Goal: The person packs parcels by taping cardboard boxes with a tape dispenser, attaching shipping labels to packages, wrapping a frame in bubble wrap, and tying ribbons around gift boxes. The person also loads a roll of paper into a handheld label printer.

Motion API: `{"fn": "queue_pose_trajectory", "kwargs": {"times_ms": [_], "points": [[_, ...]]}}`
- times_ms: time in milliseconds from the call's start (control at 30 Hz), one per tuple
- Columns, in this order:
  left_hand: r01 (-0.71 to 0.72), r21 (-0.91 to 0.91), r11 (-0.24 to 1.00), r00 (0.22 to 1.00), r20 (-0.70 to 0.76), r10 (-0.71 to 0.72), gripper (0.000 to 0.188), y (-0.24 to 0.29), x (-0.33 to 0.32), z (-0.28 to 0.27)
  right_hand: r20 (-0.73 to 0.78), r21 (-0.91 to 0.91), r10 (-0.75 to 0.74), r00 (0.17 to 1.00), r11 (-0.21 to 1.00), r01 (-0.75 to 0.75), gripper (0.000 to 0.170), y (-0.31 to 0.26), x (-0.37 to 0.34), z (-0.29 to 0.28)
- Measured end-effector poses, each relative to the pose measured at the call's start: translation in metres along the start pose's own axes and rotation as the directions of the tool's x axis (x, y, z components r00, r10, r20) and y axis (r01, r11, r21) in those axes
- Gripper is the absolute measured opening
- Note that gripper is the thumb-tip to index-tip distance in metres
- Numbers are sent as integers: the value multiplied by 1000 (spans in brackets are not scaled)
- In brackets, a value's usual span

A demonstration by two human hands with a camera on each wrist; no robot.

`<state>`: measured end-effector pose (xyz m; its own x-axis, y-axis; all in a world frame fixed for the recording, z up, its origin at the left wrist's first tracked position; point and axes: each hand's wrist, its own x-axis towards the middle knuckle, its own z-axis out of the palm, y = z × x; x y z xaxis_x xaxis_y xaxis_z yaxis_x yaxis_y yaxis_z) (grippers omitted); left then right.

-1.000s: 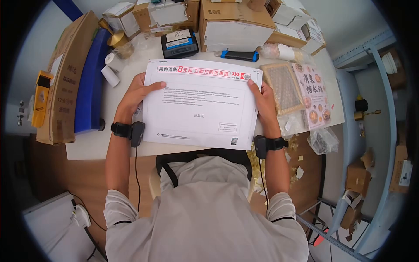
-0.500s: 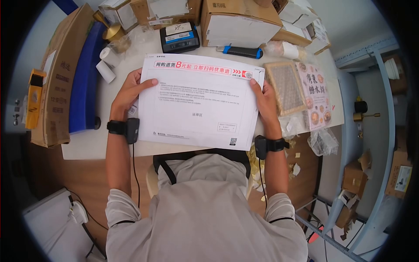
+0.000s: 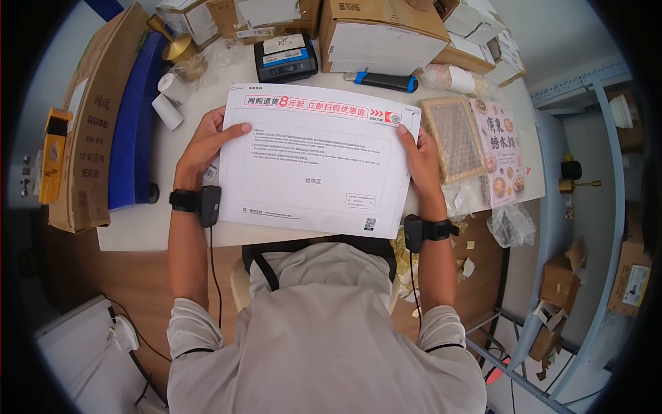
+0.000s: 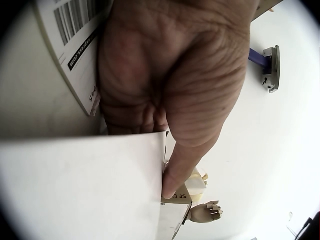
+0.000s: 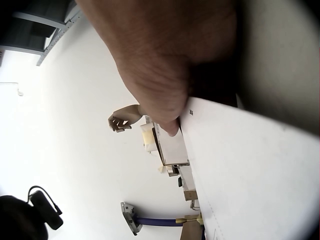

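One printed white sheet point(image 3: 314, 165), likely light, flexible, easily creased; left hand point(image 3: 205, 143) and right hand point(image 3: 420, 157) pinch opposite side edges, best holding points.

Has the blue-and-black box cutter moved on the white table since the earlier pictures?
No. The blue-and-black box cutter still lies just in front of the large brown cardboard box, right of the black-and-blue printer.

My left hand point(image 3: 208, 143) sits slightly farther from my right hand point(image 3: 420, 155) than a second ago, the printed sheet point(image 3: 310, 162) between them spanning a little wider in the head view, where the desk point(image 3: 138, 229) shifts slightly
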<state>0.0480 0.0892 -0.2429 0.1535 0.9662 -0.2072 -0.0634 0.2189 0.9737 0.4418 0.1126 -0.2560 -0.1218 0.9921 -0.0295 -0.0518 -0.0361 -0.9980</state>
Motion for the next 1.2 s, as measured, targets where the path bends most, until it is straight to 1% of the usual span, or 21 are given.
{"fn": "queue_pose_trajectory", "kwargs": {"times_ms": [300,367,400,433,500,533,567,600,700,733,767,800,833,900,1000,1200], "points": [[-13,-21,1000,1000,10,13,46,-1,0,0,-1,0,11,1000,1000,-11,33,-2,-1,1],[-23,-10,1000,1000,-6,23,46,-2,0,0,-16,-43,-1,1000,999,1,33,1,0,0],[-21,-5,1000,1000,-14,21,46,-2,0,1,-8,-36,-1,1000,999,0,33,1,0,-2],[-26,-18,1000,1000,4,26,47,-1,1,3,-21,-41,11,1000,999,-12,34,1,0,-4],[-20,-27,999,1000,6,20,49,-2,0,-1,-33,-2,46,998,999,-46,35,7,2,-3],[-18,-10,1000,1000,-24,18,49,-3,1,0,-31,4,54,998,999,-54,34,7,2,-3],[-15,-26,1000,1000,-4,15,49,-4,4,3,-36,-10,43,998,999,-43,34,2,0,0],[-13,-39,999,1000,10,13,50,-3,0,-2,-22,26,45,999,999,-44,35,-7,-2,7],[-8,-59,998,1000,11,8,50,0,0,1,-50,-20,34,998,999,-35,35,7,1,-2],[-7,-65,998,1000,21,9,50,1,0,3,-27,-6,36,999,999,-36,35,11,3,-5],[-8,-49,999,1000,5,8,50,2,-2,4,-7,5,37,999,999,-37,36,12,4,-10],[-9,-34,999,1000,-10,9,50,2,-2,4,-22,-7,37,999,999,-37,36,11,3,-12],[-10,-43,999,1000,7,10,50,0,0,3,-18,-11,33,999,999,-33,36,9,2,-10],[-6,3,1000,1000,9,6,47,-2,1,-1,-12,-23,19,1000,1000,-19,38,9,3,-7],[-9,11,1000,1000,8,9,47,-2,1,-2,-6,-25,31,999,999,-31,38,4,2,-5],[-7,6,1000,1000,8,7,46,1,0,1,-11,-32,6,1000,999,-6,36,2,1,-2]]}}
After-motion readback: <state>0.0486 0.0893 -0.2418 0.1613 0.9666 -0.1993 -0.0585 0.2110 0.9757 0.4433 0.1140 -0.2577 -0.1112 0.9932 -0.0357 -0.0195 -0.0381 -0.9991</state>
